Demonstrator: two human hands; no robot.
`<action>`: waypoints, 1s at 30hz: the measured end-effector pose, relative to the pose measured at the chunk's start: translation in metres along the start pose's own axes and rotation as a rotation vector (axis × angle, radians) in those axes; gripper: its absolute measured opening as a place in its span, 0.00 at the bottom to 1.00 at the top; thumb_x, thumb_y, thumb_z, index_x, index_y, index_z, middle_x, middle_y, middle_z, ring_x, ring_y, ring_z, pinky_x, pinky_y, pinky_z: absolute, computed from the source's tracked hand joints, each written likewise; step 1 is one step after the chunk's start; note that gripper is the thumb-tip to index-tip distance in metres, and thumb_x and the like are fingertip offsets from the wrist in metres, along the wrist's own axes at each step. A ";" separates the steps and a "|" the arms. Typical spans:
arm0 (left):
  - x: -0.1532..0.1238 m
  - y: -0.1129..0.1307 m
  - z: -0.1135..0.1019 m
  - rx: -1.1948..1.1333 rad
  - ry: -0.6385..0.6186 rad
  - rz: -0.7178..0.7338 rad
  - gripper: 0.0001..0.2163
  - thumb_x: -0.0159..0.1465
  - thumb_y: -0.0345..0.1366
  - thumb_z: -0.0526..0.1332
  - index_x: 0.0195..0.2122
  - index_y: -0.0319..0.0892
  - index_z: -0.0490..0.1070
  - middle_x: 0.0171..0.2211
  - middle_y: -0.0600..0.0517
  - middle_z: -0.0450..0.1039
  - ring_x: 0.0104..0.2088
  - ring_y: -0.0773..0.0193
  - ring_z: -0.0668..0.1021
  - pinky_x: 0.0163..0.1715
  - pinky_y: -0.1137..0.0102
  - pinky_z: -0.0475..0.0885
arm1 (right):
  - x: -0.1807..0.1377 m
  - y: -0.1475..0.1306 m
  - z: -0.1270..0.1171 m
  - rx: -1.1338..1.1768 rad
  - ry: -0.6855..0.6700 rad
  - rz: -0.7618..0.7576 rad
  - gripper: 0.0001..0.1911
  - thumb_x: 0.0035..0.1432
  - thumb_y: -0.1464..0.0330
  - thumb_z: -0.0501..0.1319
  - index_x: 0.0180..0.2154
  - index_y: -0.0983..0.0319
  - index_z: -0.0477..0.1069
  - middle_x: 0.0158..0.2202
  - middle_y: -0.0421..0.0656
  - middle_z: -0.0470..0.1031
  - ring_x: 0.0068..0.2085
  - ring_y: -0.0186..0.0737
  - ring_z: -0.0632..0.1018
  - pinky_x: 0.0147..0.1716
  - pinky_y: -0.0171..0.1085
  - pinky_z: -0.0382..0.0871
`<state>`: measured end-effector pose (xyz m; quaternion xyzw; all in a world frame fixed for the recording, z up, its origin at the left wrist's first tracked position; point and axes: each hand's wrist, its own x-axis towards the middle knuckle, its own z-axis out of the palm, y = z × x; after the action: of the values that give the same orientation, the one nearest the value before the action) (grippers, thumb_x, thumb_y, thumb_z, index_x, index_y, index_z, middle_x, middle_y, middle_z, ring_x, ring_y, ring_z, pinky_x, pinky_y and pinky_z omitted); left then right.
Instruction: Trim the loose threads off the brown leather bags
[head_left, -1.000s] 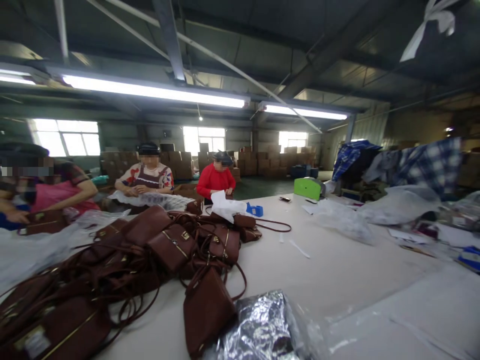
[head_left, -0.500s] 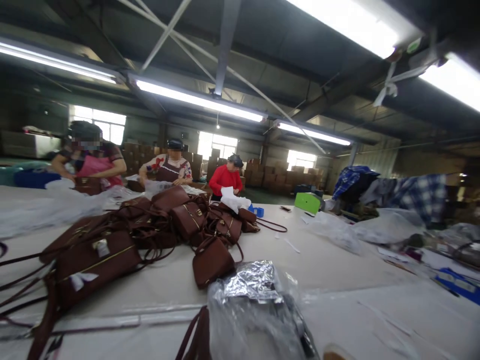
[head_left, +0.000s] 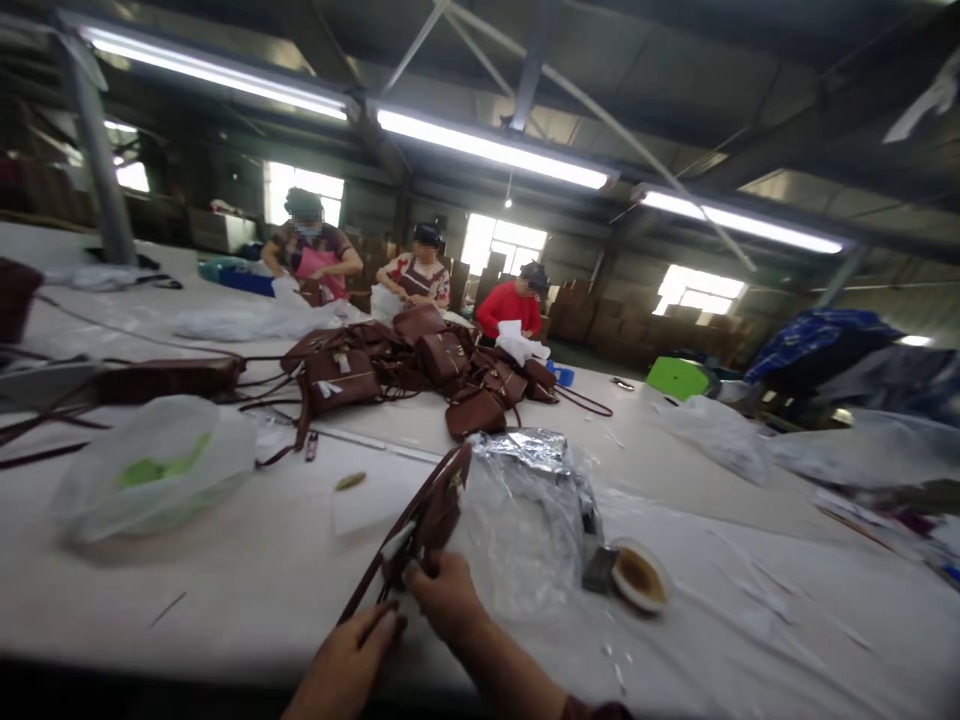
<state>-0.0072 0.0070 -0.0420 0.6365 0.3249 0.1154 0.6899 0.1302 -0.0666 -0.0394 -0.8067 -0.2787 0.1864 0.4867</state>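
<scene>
A dark brown handbag (head_left: pixel 439 515) with long straps stands tilted at the table's near middle, against a clear plastic bag. My right hand (head_left: pixel 448 598) is closed on the handbag's lower near end, fingers curled in. Lower and to the left, my left hand (head_left: pixel 349 655) pinches at the strap end of the same handbag; its fingertips are partly dark and blurred. Directly right of the handbag lies the clear plastic bag (head_left: pixel 517 540) with silver foil (head_left: pixel 525 450) at its far end. A round dish with brown contents (head_left: pixel 639 575) sits beside it.
A pile of brown handbags (head_left: pixel 420 360) lies across the table's middle. At left are a plastic bag with something green (head_left: pixel 161 465) and another brown bag (head_left: pixel 169 380). A green box (head_left: pixel 676 378) stands at far right. Several people work along the far side.
The view has swung left and down, so the pile appears smaller and farther right. Both my hands have come into view at the handbag beside the plastic bag.
</scene>
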 end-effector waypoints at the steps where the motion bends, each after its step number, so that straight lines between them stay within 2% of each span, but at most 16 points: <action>1: 0.000 0.000 0.005 -0.114 0.009 -0.062 0.17 0.55 0.47 0.65 0.43 0.43 0.76 0.41 0.45 0.80 0.46 0.50 0.79 0.40 0.64 0.74 | 0.001 0.001 0.000 0.003 -0.009 -0.009 0.11 0.52 0.68 0.62 0.21 0.65 0.72 0.18 0.38 0.68 0.23 0.33 0.69 0.20 0.30 0.57; 3: -0.002 0.006 0.016 -0.276 0.030 -0.117 0.18 0.56 0.45 0.65 0.45 0.41 0.75 0.44 0.42 0.79 0.46 0.51 0.79 0.39 0.64 0.74 | 0.001 0.001 -0.001 0.006 -0.031 -0.014 0.11 0.52 0.67 0.61 0.21 0.65 0.73 0.18 0.38 0.69 0.23 0.33 0.69 0.21 0.30 0.59; 7: -0.003 0.018 0.036 -0.427 0.120 -0.169 0.13 0.58 0.39 0.65 0.41 0.39 0.76 0.42 0.41 0.79 0.45 0.54 0.79 0.34 0.68 0.72 | 0.000 0.003 -0.006 -0.004 -0.031 -0.026 0.10 0.52 0.68 0.60 0.22 0.64 0.73 0.19 0.38 0.70 0.24 0.34 0.71 0.22 0.30 0.61; 13: 0.003 0.009 0.054 -0.646 0.196 -0.228 0.07 0.61 0.37 0.62 0.37 0.39 0.75 0.36 0.45 0.79 0.32 0.62 0.80 0.27 0.70 0.71 | -0.001 0.005 -0.003 -0.023 -0.014 -0.064 0.10 0.50 0.68 0.59 0.21 0.65 0.73 0.19 0.39 0.70 0.25 0.35 0.71 0.23 0.30 0.60; 20: 0.009 0.006 0.057 -0.749 0.268 -0.213 0.04 0.59 0.33 0.64 0.34 0.37 0.74 0.26 0.50 0.76 0.24 0.67 0.77 0.24 0.74 0.71 | -0.006 -0.001 -0.007 -0.073 0.008 -0.126 0.10 0.52 0.69 0.59 0.22 0.64 0.75 0.20 0.39 0.71 0.25 0.35 0.72 0.25 0.31 0.60; 30: 0.018 0.001 0.057 -0.754 0.310 -0.201 0.04 0.57 0.31 0.67 0.33 0.37 0.75 0.25 0.51 0.74 0.22 0.69 0.76 0.21 0.76 0.70 | -0.014 0.000 -0.016 -0.151 0.038 -0.198 0.11 0.56 0.68 0.59 0.30 0.64 0.79 0.28 0.43 0.77 0.33 0.38 0.75 0.33 0.32 0.64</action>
<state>0.0406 -0.0279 -0.0478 0.2794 0.4204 0.2525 0.8255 0.1289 -0.0866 -0.0319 -0.8131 -0.3609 0.1006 0.4456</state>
